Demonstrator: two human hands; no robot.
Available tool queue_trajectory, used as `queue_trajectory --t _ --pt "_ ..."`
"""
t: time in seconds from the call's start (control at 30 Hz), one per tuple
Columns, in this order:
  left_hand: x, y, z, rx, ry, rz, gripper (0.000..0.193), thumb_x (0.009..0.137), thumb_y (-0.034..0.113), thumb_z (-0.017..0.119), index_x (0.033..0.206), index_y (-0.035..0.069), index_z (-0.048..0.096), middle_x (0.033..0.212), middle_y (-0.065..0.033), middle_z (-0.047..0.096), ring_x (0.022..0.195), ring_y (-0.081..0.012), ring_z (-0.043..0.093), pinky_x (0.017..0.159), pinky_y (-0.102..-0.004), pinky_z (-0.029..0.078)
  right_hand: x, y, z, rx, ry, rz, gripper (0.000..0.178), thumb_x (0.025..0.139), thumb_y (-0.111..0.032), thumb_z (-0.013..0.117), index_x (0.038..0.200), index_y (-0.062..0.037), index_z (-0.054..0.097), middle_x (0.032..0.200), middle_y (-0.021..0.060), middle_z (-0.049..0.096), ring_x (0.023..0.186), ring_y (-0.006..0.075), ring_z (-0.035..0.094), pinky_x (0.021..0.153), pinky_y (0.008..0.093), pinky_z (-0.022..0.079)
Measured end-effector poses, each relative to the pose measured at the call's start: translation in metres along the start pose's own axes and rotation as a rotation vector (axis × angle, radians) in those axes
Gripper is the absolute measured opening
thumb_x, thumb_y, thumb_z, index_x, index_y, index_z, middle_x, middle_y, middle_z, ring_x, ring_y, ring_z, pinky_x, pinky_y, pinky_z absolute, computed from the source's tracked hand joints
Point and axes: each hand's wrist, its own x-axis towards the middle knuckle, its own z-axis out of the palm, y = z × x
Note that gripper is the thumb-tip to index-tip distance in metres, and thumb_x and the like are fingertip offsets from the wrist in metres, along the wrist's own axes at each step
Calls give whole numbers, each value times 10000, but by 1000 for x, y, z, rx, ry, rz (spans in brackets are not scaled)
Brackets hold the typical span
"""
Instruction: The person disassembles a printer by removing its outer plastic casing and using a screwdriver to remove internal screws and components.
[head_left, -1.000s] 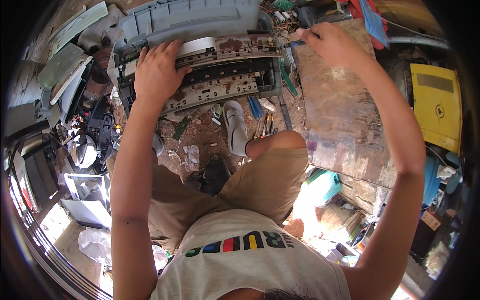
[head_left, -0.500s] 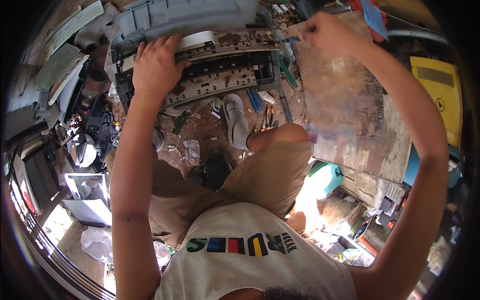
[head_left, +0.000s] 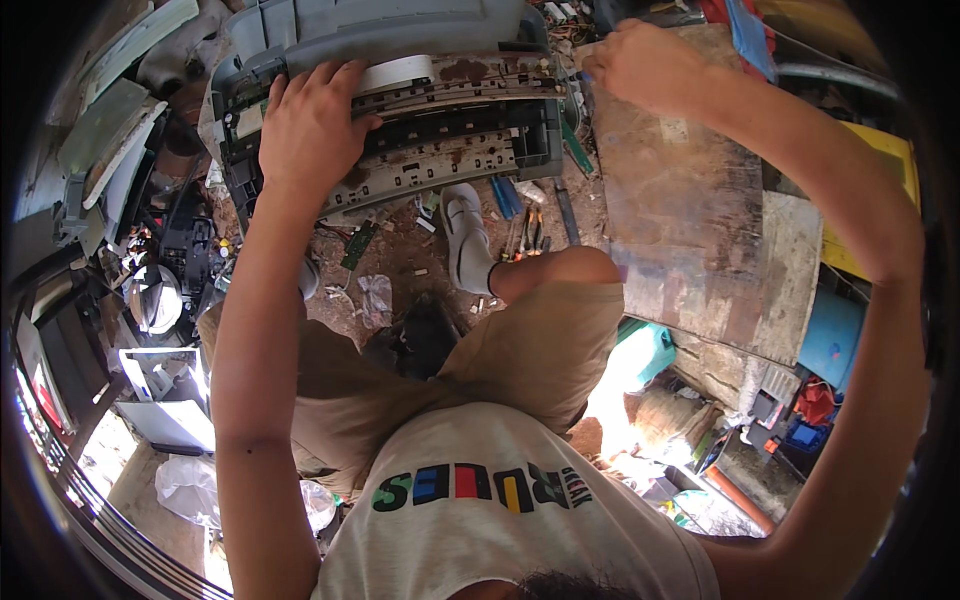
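Note:
An opened grey machine casing [head_left: 547, 150], looking like a printer, lies ahead of me with dirty metal strips inside. My left hand [head_left: 315, 130] rests over its left part, fingers apart and stretched forward, thumb pointing right. Beside those fingers runs a white strip [head_left: 397, 73]. Just past the casing's right end, my right hand [head_left: 648, 70] is raised with curled fingers; anything in its grip is too small or hidden to make out. A green strip-shaped board [head_left: 576, 148] lies below that hand, next to the casing.
A worn wooden board [head_left: 680, 180] spans the right side, with a yellow case [head_left: 905, 170] beyond it. Pliers with orange handles [head_left: 530, 232] and blue-handled tools [head_left: 506, 198] lie on the dirt floor. A small circuit board [head_left: 358, 246] sits nearby. Scrap parts crowd the left.
My right hand has moved slightly, its elbow swinging outward to the right. The left hand stays on the casing. The view has shifted a little.

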Motion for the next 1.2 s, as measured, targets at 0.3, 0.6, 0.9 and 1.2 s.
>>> queue_trajectory --t 0.3,0.6,0.9,1.2 --pt "1 -2 3 -37 27 2 624 777 304 801 1334 142 573 1278 -96 639 1184 -341 596 1096 -507 395 5 -8 -26 807 318 616 280 802 -123 696 1073 -65 653 1023 191 650 1021 393 624 842 439 524" --pt "-1 -2 2 0 -8 -12 628 794 319 792 1352 144 564 1318 -94 624 1212 -341 586 1105 -504 387 -4 -17 -44 788 249 698 256 801 -84 666 1056 -70 653 1075 194 638 1025 387 624 861 451 522" --pt "1 2 -3 -1 -39 -26 629 795 315 791 1355 143 563 1327 -94 620 1209 -338 589 1110 -510 382 -19 -30 -10 818 188 923 409 973 -348 622 1321 -138 571 749 178 665 747 417 649 705 492 503" --pt "-1 -2 0 -18 9 -2 638 782 308 799 1351 141 562 1311 -89 627 1200 -336 594 1108 -504 384 -16 -34 -13 816 120 996 430 925 -182 671 1338 -150 556 1176 117 608 883 286 631 746 388 502"
